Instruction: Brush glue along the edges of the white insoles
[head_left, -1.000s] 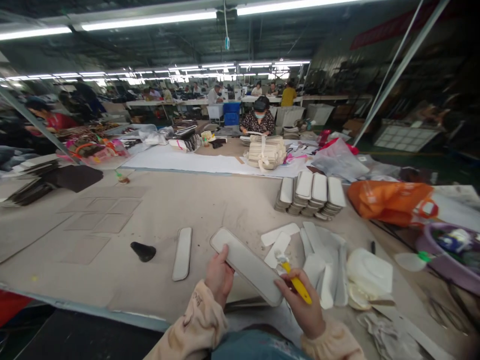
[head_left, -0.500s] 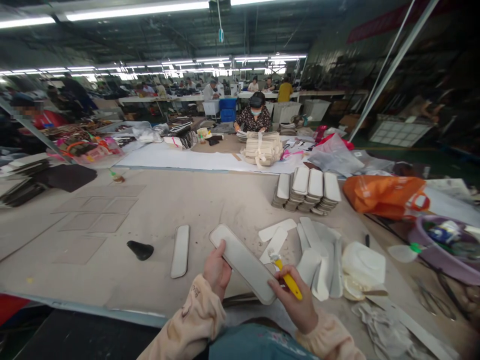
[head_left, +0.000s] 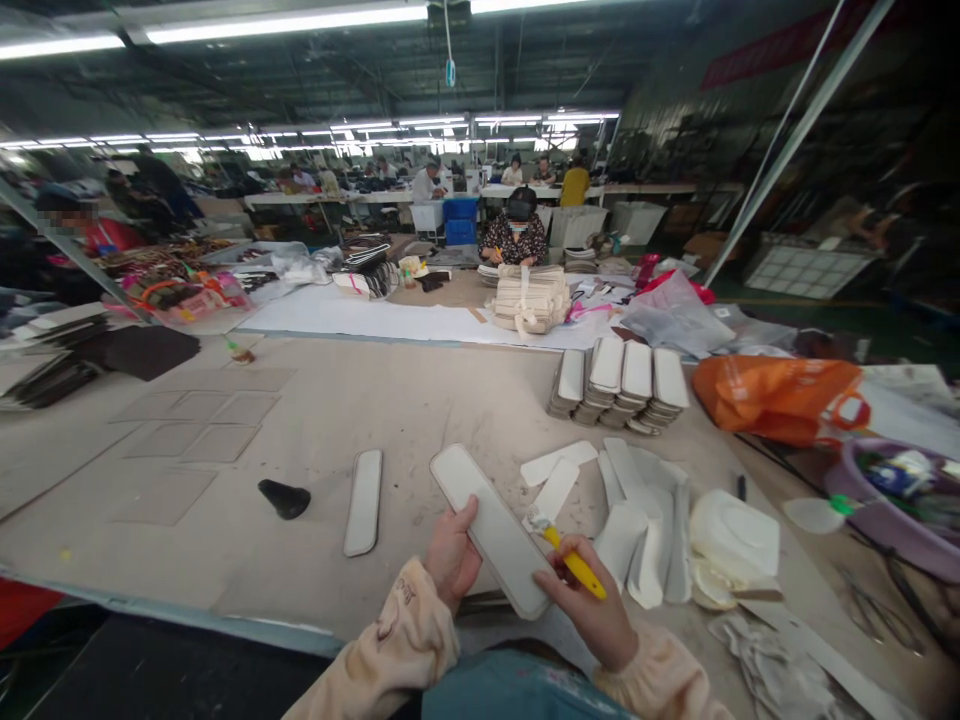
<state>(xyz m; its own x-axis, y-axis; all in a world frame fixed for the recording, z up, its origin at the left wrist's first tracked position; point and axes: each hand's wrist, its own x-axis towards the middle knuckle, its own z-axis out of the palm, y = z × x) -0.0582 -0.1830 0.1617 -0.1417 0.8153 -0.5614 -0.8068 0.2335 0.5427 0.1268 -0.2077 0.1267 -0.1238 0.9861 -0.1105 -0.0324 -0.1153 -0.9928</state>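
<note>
A long white rounded pad piece [head_left: 491, 525] is held above the near edge of the worktable. My left hand [head_left: 452, 552] grips its left side, thumb on top. My right hand [head_left: 590, 598] steadies its lower right end and is closed round a yellow-handled brush [head_left: 566, 553], whose white bristles point toward the pad. A second, similar pad piece [head_left: 364, 501] lies flat on the table to the left. Loose white strips [head_left: 641, 510] lie fanned out just right of the brush.
A black saddle-shaped lump [head_left: 285, 497] lies left. Stacks of finished pads [head_left: 619, 385] stand behind, an orange bag [head_left: 772, 398] and purple basin [head_left: 900, 505] right, a white lidded tub [head_left: 735, 535] near. A person [head_left: 516, 235] sits across the table, others beyond.
The pad in my hands has tilted a little more upright and shifted slightly right. The brush has stayed at its right edge. The camera view has shifted slightly.
</note>
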